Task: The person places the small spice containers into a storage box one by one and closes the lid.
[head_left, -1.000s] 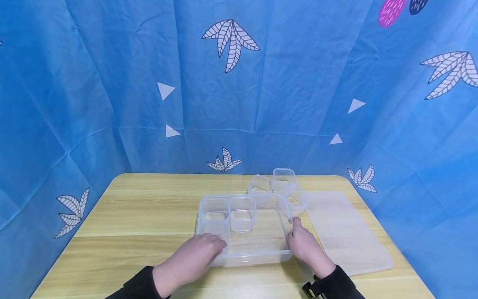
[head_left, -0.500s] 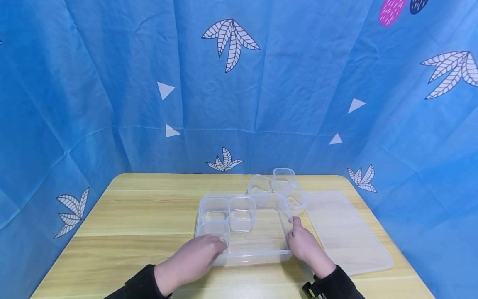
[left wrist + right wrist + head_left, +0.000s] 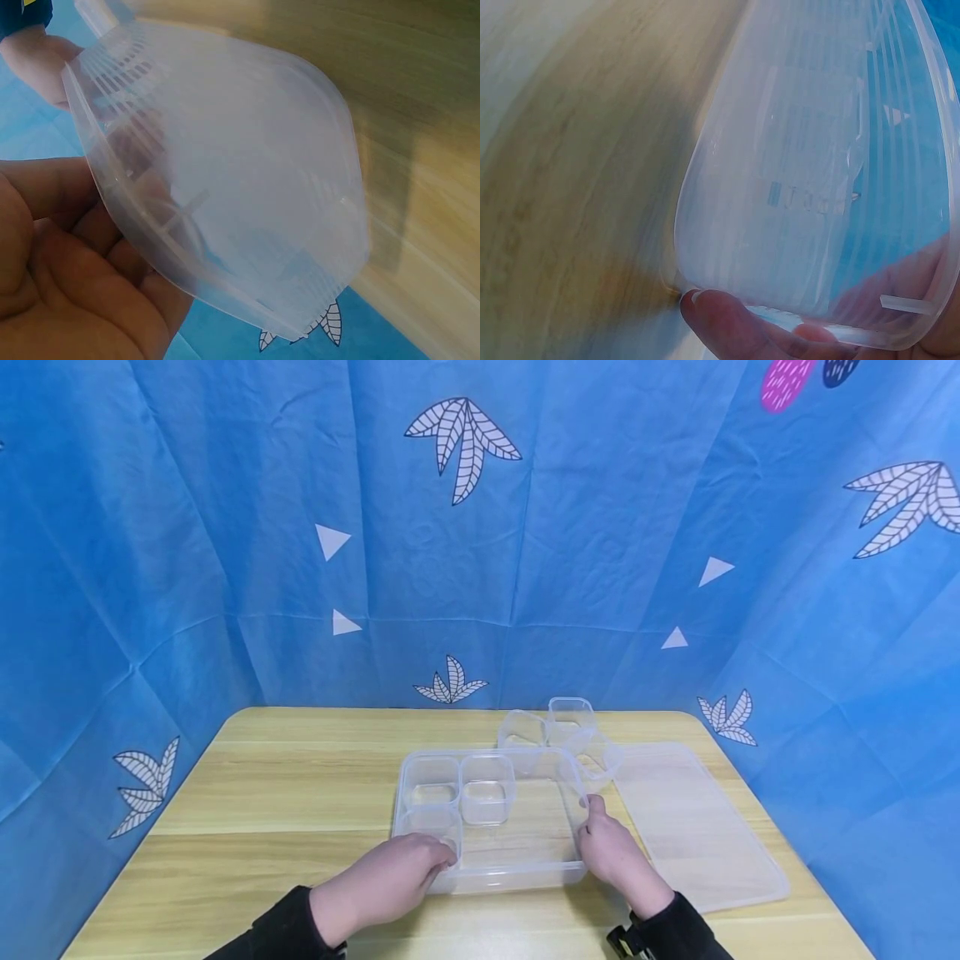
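A large clear plastic box (image 3: 487, 881) sits on the table, with three small clear containers inside, two in the back row and one at front left. My left hand (image 3: 401, 872) reaches over the box's front-left corner and holds the front-left container (image 3: 432, 817) at its near side. In the left wrist view, its fingers show partly through the box's wall (image 3: 247, 142). My right hand (image 3: 609, 847) grips the right wall of the box; in the right wrist view its fingertips (image 3: 720, 322) curl under the lower edge.
Several more small clear containers (image 3: 570, 714) stand in a cluster behind the box's back-right corner. A flat translucent lid (image 3: 701, 835) lies to the right on the wooden table (image 3: 300, 793). A blue patterned cloth (image 3: 480, 568) hangs around the table's back and sides.
My left wrist and sleeve have shifted very slightly, with the fingers staying at the front-left container. The right hand, box and lid hold still.
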The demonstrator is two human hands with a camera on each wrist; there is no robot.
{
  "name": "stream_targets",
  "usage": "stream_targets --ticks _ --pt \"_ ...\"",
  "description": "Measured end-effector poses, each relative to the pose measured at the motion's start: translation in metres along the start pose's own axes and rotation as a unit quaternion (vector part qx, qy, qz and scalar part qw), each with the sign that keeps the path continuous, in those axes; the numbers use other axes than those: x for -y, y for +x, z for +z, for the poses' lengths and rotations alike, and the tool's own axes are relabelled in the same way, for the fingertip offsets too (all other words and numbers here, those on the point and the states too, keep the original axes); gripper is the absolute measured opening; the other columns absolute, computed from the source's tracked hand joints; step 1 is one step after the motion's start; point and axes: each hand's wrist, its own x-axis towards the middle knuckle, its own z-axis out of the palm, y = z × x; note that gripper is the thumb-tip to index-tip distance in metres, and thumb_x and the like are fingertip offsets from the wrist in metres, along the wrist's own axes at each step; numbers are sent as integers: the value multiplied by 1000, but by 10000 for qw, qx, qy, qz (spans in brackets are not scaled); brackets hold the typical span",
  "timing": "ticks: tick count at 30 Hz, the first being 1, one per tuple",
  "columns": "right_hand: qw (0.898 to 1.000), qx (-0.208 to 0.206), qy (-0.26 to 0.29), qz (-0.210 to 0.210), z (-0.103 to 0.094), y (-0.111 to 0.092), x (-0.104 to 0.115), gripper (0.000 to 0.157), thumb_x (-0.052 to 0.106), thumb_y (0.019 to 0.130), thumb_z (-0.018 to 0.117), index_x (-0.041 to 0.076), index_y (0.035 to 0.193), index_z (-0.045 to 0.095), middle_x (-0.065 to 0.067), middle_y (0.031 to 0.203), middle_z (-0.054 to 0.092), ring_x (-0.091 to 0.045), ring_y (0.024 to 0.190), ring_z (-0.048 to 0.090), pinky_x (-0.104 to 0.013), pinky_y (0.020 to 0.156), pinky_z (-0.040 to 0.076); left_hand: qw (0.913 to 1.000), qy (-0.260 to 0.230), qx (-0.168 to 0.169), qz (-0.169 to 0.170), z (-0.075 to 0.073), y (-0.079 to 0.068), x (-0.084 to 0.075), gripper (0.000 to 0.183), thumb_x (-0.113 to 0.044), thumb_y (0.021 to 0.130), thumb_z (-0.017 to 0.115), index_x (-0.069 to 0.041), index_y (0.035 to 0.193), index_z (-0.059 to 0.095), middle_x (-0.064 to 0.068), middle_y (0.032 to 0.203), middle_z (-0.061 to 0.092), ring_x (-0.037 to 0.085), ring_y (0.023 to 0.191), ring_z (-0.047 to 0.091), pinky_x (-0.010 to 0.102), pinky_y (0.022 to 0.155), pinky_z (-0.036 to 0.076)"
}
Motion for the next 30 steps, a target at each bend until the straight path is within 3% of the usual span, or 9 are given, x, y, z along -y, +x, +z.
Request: stream_targets --ticks 4,10,30 --pt "10000 -8 1 -19 0 0 1 42 6 100 38 -8 139 35 -7 67 51 -21 57 46 -34 51 37 9997 -129 139 -158 -1 -1 0 19 -3 97 59 -15 85 68 -12 78 61 -1 78 56 28 76 55" --pt "10000 -15 5 -16 0 0 0 42 6 100 38 -7 139 35 -8 68 53 -21 57 46 -34 51 38 9995 -14 164 -265 -1 -4 -1 15 -4 97 59 -11 98 73 -2 97 73 9 96 67 34 85 57" --pt "10000 -22 -49 -52 0 0 0 41 6 100 38 -8 139 36 -7 67 51 -21 58 47 -35 51 38 9992 -15 102 -375 2 -5 -2 20 -8 101 53 -10 100 73 -1 101 74 14 99 68 37 87 57"
